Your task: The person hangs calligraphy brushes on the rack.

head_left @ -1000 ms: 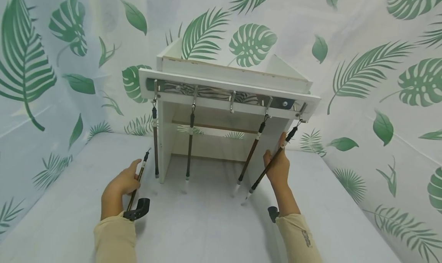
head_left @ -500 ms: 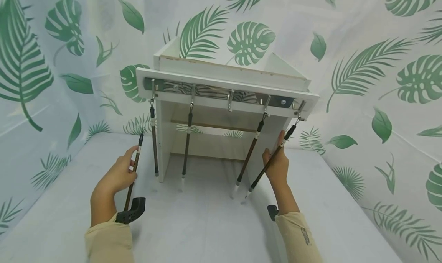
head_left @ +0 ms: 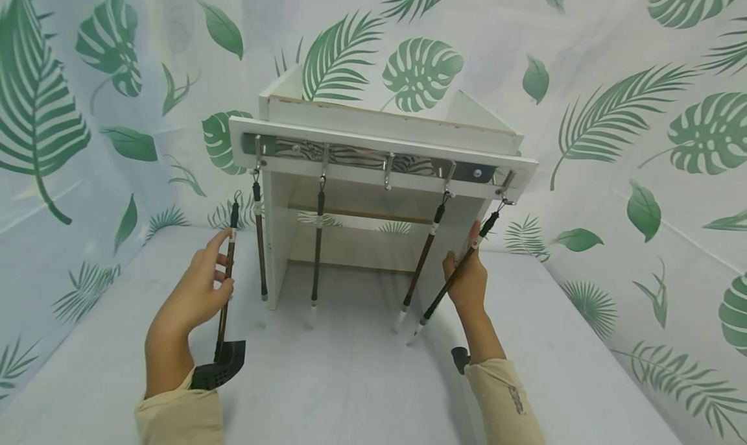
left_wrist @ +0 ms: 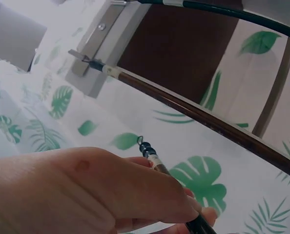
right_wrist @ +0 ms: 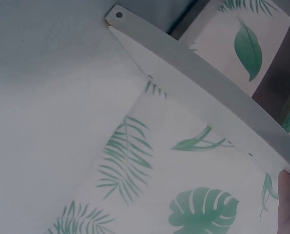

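My left hand (head_left: 195,286) pinches a calligraphy brush (head_left: 224,328) by its shaft, with the brush nearly upright and its hanging loop at the top. That loop stands left of the hook rail (head_left: 356,156), a little below hook height; in the left wrist view the held brush (left_wrist: 155,161) shows its black cap and loop, its lower end hidden. My right hand (head_left: 475,286) grips the right side panel (head_left: 440,244) of the white stand, a fingertip (right_wrist: 287,202) at the panel's edge in the right wrist view. Brushes hang from the rail, one (head_left: 428,304) crossing in front of this hand.
The white stand has an open top (head_left: 397,117) and shelf openings below. A middle hook (head_left: 388,171) carries no brush. Another brush (head_left: 260,250) hangs at the far left hook, close to the held one. The white table (head_left: 362,380) meets a leaf-patterned backdrop (head_left: 583,140).
My left hand has moved up and slightly left with the brush, which has risen and turned more upright. The right hand keeps its grip on the stand.
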`<state>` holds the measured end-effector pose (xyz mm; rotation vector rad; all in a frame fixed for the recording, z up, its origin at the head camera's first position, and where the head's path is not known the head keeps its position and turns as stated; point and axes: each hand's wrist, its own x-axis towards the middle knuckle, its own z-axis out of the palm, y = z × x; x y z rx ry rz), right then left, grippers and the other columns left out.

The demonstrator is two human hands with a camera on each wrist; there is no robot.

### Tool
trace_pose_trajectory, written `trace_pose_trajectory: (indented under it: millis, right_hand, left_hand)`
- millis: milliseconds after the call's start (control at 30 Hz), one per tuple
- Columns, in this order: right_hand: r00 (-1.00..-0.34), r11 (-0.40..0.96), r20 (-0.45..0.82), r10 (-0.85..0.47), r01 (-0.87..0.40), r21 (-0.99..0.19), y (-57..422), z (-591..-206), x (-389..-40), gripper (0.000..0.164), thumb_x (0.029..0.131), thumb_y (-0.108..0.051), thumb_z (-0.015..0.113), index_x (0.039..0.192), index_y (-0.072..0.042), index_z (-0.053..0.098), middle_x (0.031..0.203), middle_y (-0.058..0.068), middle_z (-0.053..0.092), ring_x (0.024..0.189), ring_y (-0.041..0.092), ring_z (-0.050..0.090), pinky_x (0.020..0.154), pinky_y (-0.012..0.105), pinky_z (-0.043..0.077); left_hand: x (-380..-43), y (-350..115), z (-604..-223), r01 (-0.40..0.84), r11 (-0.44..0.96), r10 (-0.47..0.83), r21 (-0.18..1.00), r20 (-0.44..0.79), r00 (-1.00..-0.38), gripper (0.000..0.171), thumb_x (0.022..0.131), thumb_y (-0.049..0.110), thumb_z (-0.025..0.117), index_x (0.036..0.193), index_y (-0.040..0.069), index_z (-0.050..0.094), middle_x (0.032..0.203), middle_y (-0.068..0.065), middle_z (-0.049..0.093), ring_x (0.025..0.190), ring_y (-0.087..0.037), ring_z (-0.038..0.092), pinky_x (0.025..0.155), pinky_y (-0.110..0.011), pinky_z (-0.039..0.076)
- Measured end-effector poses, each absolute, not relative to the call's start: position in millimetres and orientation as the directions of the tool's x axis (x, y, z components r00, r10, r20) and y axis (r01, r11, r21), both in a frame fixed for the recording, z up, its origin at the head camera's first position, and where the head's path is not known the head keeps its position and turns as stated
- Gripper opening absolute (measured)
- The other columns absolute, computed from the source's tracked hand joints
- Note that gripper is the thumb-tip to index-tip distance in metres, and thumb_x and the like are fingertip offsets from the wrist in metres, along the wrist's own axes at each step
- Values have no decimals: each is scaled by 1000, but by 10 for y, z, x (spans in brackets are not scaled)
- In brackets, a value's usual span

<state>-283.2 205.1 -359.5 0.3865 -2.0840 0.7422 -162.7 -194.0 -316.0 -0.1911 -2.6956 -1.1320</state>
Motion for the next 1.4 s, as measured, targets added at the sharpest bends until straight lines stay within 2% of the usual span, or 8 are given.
trace_pose_trajectory:
  millis: [333, 567, 767, 1000, 1167, 1400]
  right_hand:
    - [-578, 773, 816, 11, -513, -373, 2054, -3604, -2840, 82, 85, -1, 48, 147, -26, 2, 100, 40, 57, 79, 52, 61, 59, 57, 52]
    - [-568, 777, 823, 8, -515, -363, 2058, -3609, -2845, 82, 84, 0, 48, 148, -25, 2, 99, 41, 57, 70, 50, 61, 53, 55, 52]
    - [-584, 771, 811, 14, -510, -380, 2051, -3600, -2818, 83, 85, -1, 49, 148, -26, 2, 104, 41, 56, 72, 50, 62, 54, 55, 52]
    - [-564, 769, 825, 20, -519, -374, 2041, -3608, -2818, 84, 85, 0, 48, 147, -29, 1, 102, 40, 57, 71, 49, 62, 54, 55, 52]
    - [-558, 756, 829, 22, -534, -380, 2033, -3617, -2814, 84, 85, 1, 49, 147, -31, 1, 102, 40, 57, 72, 49, 62, 54, 55, 52]
    - [-560, 772, 829, 15, -520, -365, 2042, -3609, -2819, 85, 85, -1, 49, 147, -33, 0, 101, 41, 57, 69, 49, 61, 54, 56, 51]
  left_hand:
    - [-1542, -1829, -3036, 205, 731, -80, 650, 381, -921, 75, 84, -8, 48, 146, 10, 9, 111, -26, 40, 94, -39, 51, 68, -49, 51]
    - [-1532, -1743, -3017, 286, 730, -97, 621, 508, -856, 74, 83, -8, 48, 145, 14, 14, 109, -23, 43, 91, -35, 54, 70, -51, 52]
    - [-1476, -1655, -2947, 354, 708, -99, 611, 582, -807, 74, 83, -9, 48, 145, 16, 17, 109, -22, 44, 94, -33, 52, 73, -54, 52]
    - [-1432, -1455, -2870, 464, 682, -49, 565, 669, -741, 73, 81, -11, 50, 144, 15, 22, 110, -20, 44, 95, -27, 52, 71, -50, 55]
    - [-1460, -1263, -2879, 565, 631, 19, 532, 718, -696, 74, 80, -10, 55, 143, 14, 26, 110, -17, 47, 96, -22, 53, 69, -39, 56]
    - [-1524, -1009, -2898, 638, 529, 73, 560, 719, -691, 68, 82, -6, 59, 141, 15, 33, 112, -14, 51, 96, -22, 56, 70, -33, 57]
